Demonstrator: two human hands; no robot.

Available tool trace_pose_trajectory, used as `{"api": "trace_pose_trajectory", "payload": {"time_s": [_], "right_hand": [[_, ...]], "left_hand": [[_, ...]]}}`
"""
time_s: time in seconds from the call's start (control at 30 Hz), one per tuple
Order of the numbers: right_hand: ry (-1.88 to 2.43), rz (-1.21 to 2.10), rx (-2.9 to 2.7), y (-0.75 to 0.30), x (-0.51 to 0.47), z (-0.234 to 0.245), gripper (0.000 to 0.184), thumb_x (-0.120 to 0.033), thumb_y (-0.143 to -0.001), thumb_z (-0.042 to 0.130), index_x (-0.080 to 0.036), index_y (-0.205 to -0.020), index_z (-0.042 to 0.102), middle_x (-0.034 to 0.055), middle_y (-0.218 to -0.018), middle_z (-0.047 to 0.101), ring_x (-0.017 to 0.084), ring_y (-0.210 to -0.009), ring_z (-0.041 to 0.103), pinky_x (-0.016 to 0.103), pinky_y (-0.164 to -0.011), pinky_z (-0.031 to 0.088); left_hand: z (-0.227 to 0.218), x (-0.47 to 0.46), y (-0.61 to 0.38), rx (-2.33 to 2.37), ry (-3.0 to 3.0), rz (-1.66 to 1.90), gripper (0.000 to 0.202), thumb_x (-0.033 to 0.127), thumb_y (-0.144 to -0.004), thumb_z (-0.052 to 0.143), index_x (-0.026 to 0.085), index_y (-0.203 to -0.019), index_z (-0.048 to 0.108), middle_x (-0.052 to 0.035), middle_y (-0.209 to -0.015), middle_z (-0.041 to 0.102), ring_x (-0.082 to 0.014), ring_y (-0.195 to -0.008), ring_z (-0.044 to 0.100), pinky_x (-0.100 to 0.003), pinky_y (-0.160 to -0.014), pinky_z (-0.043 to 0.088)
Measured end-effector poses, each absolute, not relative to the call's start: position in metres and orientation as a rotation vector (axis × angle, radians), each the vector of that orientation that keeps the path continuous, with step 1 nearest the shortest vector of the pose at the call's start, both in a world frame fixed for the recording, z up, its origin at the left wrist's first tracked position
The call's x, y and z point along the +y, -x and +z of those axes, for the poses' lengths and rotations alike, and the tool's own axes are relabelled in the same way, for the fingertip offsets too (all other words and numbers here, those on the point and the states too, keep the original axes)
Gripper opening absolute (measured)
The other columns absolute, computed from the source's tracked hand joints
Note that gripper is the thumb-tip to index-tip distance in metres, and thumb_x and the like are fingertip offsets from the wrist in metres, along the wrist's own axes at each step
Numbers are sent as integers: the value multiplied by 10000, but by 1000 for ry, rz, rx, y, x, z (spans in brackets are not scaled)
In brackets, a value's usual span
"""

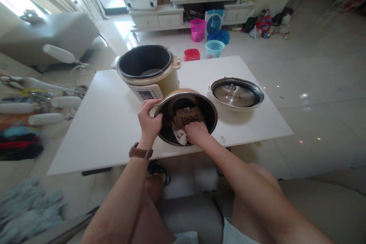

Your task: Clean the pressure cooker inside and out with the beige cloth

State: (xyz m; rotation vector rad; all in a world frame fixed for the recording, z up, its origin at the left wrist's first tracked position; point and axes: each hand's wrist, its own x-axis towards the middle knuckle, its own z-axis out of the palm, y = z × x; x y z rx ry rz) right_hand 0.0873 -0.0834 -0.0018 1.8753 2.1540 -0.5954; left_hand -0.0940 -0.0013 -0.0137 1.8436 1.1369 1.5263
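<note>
A dark-lined inner pot (210, 112) is tilted on its side at the table's near edge, its mouth facing me. My left hand (150, 118) grips its left rim, thumb inside and fingers around the outside. Inside the pot, my right hand (196, 131) is closed on a brown cloth (187, 116) with dark markings and a whitish end. Its fingertips are partly hidden in the folds. Behind the pot stands the electric pressure cooker body (168, 82), upright and without its lid. The round cooker lid (236, 95) lies on the right, its metal underside facing up.
The white table (114, 126) stands in front of a grey sofa (188, 213). On the floor beyond are a pink basket (198, 30), a light blue basket (215, 48) and a red stool (191, 55). A rack with white handles (60, 53) stands left of the table.
</note>
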Motion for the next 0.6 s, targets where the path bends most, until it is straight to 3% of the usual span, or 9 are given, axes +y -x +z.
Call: {"api": "trace_pose_trajectory", "payload": {"time_s": [0.2,0.4,0.6], "right_hand": [[-1908,-577,2135,-83,-85,-3,292,-179,-972,588,-166,-1133,832,199,-1157,817,306,-1128,785,394,-918,555],[-1883,-479,2230,-91,-86,-1,327,-147,-970,566,-165,-1205,793,191,-1224,801,301,-1204,749,435,-1040,479],[-1930,-577,2186,-89,-85,-8,350,-157,-941,571,-180,-1209,795,179,-1175,812,301,-1132,773,380,-945,522]], "left_hand": [[5,-10,96,1019,-2067,1384,563,15,-734,531,217,-1191,792,-54,-1274,777,-248,-1253,695,-469,-1194,508],[-5,-8,91,1068,-1933,1391,679,13,-668,492,217,-1249,778,-35,-1315,781,-257,-1288,693,-463,-1218,503],[-8,-16,84,1091,-1872,1430,657,17,-693,498,214,-1253,779,-39,-1314,783,-251,-1278,699,-451,-1215,509]]}}
